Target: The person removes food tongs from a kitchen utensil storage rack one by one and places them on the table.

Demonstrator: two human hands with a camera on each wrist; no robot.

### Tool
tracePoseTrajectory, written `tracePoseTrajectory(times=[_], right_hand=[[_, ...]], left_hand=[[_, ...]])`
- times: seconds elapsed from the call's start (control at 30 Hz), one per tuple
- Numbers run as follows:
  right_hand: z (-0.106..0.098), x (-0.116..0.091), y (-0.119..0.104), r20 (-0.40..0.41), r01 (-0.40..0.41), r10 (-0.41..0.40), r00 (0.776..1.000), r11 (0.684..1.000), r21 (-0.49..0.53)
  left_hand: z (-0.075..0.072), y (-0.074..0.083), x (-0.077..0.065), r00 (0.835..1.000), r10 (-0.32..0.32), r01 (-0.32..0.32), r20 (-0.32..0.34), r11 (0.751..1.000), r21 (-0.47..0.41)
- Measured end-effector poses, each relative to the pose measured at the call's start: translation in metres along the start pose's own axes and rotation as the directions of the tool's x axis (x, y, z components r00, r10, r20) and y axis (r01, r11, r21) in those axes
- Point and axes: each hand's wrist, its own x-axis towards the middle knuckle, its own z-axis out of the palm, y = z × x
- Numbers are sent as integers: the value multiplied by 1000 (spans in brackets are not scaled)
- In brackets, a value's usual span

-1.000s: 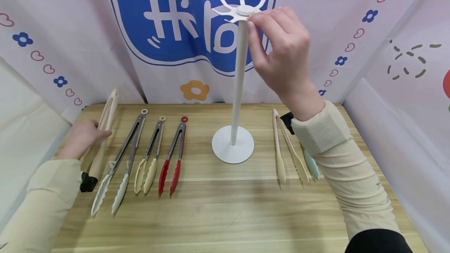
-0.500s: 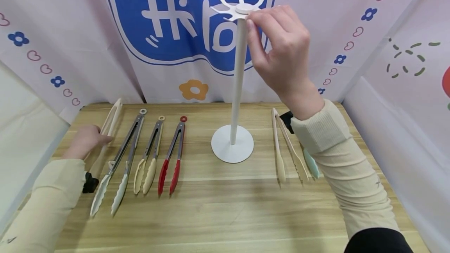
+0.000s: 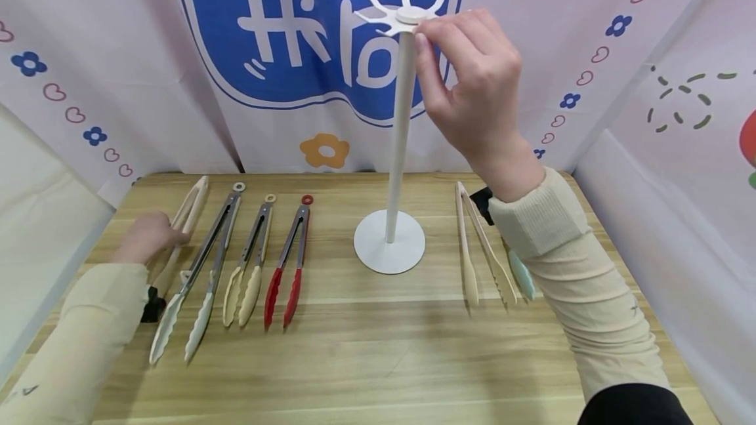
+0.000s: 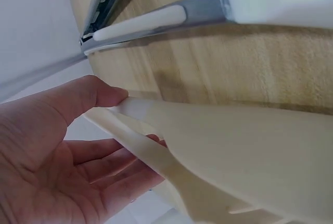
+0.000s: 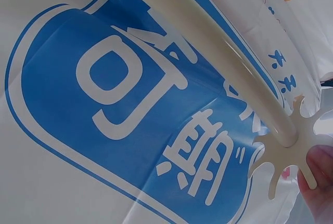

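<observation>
At the far left, my left hand (image 3: 147, 238) holds a pair of cream tongs (image 3: 190, 207), its hinge end towards the back of the table. The left wrist view shows the thumb on one arm of these tongs (image 4: 218, 146) and the fingers around the other, the arms slightly spread. My right hand (image 3: 472, 80) pinches a prong at the top of a tall white rack (image 3: 400, 123) with thumb and fingertips. The rack stands upright on its round base. In the right wrist view, its prongs (image 5: 289, 153) spread around the pole and carry nothing.
White-tipped metal tongs (image 3: 215, 241), cream-tipped tongs (image 3: 254, 251) and red-tipped tongs (image 3: 295, 241) lie between my left hand and the rack. Right of the rack lie beige tongs (image 3: 487, 235) and a light-green tip (image 3: 522, 275), partly hidden by my sleeve. A printed cloth (image 3: 266, 136) hangs behind.
The cream tongs have come down at their hinge end and shifted slightly right, with my left hand still around them. My right hand keeps its pinch on the rack's prong.
</observation>
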Motion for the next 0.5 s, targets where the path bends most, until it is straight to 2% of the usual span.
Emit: tracePoseTrajectory(times=[0.23,0.5], right_hand=[[1,-1,-1,8,-13,13,1000,1000,11],[2,-1,-1,0,-15,15,1000,1000,17]], left_hand=[[-1,3,0,1000,15,-16,9,998,64],[1,-2,-1,1000,-2,1,20,996,85]])
